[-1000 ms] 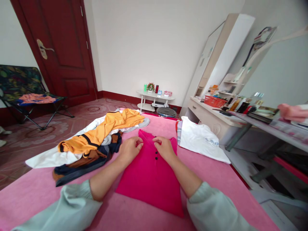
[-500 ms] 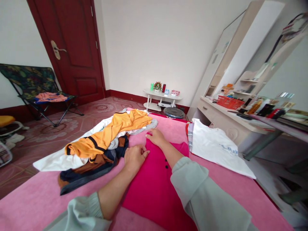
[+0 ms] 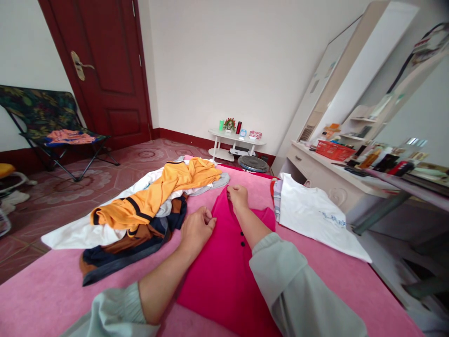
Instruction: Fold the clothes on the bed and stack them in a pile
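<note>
- Pink cover (image 3: 42,290) is spread below everything, from 8 o'clock to 4 o'clock, with 12 o'clock being straight ahead.
- At 10 o'clock, on the floor, stands a folding chair (image 3: 38,110) with leaf pattern; coral cloth (image 3: 72,137) lies on its seat.
- Near 11 o'clock is a dark red door (image 3: 101,56), closed.
- Also toward 10 to 11 o'clock, but on the cover, there is a loose heap: orange garment (image 3: 175,180) on top, white garment (image 3: 73,236) and dark-and-brown garment (image 3: 126,262) under it.
- Left hand (image 3: 196,232) is at the left edge of the magenta shirt (image 3: 224,276), fingers curled and thumb near them; I cannot tell if its grip has cloth inside.
- Magenta shirt lies flat at 12 o'clock, its neck part lifted; two black buttons are visible.
- Right hand (image 3: 239,197) has its grip pinched on the raised collar of this shirt.
- Farther at 12 o'clock, a low white stand (image 3: 228,135) holds small items.
- At 1 o'clock, white T-shirt (image 3: 305,206) lies beside the magenta shirt, apart from it.
- At 2 o'clock, a dresser (image 3: 312,164) carries a red basket (image 3: 335,150) and bottles.
</note>
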Tool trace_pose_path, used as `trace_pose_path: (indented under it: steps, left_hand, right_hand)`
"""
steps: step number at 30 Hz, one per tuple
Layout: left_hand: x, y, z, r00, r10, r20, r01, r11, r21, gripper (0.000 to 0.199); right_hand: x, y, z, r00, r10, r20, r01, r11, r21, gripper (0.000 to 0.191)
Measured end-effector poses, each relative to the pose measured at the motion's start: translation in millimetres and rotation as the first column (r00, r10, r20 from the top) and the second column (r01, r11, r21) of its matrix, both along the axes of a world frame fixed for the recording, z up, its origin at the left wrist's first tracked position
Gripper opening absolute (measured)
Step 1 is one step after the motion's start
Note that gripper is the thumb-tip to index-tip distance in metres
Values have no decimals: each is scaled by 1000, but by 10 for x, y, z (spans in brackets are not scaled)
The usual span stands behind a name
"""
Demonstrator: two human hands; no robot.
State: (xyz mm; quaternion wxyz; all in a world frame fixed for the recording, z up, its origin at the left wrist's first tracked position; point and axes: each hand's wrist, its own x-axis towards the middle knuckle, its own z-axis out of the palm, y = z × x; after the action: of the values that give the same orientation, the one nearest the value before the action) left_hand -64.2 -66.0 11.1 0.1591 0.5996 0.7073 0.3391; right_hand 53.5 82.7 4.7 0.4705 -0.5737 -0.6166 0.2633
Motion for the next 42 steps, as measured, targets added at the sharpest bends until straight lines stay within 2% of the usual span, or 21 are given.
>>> trace_pose_path:
  steps: [3,6,10,15,18,21,24,26,27,29,31,33,35,38,42]
  left_hand:
    - [-7,-8,13,997,19,-71,-21,1000,-24,20]
    - [-10,-29,18,981,-14,-191,8,1000,-30,26]
    - [-5,-40,18,968,-32,-250,19,998,-54,27]
    - [-1,-36,49,978,-35,-207,24,998,-56,26]
    - [-3,-42,48,982,-45,-185,37,998,-46,25]
    - [-12,-50,32,985,-57,-162,52,998,-34,24]
    - [-14,-60,38,978,-66,-197,64,998,-14,22]
    - [0,-70,57,959,-56,-278,74,996,54,21]
    - [12,-75,64,943,-62,-326,100,990,102,22]
    - [44,-80,59,900,-138,-412,228,958,176,30]
    - [73,-81,22,844,-265,-466,382,907,177,42]
    - [85,-79,-37,801,-348,-487,458,880,126,50]
    - [78,-79,-94,790,-369,-490,455,888,66,55]
    - [56,-80,-143,787,-380,-486,440,898,11,54]
    - [47,-59,-175,810,-364,-460,410,912,1,58]
  right_hand:
    - [-13,11,-28,999,-26,26,26,1000,-1,19]
    - [40,3,-39,996,-35,77,35,999,3,13]
    - [146,-98,54,987,-16,162,11,999,32,12]
    - [97,-290,238,934,82,348,-121,988,92,28]
    - [-13,-296,242,875,181,448,-238,969,73,39]
    - [-95,-197,168,897,223,382,-255,966,35,37]
    - [-123,-65,67,948,150,279,-163,986,23,25]
    - [-124,1,-5,958,121,259,-131,991,22,24]
    - [-123,23,-41,961,117,252,-126,992,22,23]
    - [-126,53,-108,963,117,243,-127,992,25,20]
    - [-131,77,-153,964,128,234,-140,990,32,15]
    - [-127,107,-153,965,155,213,-168,985,40,9]
    - [-88,131,-88,968,179,177,-192,980,56,13]
    - [101,83,117,981,160,113,-172,979,112,34]
    - [588,-288,387,986,134,96,-155,950,270,37]
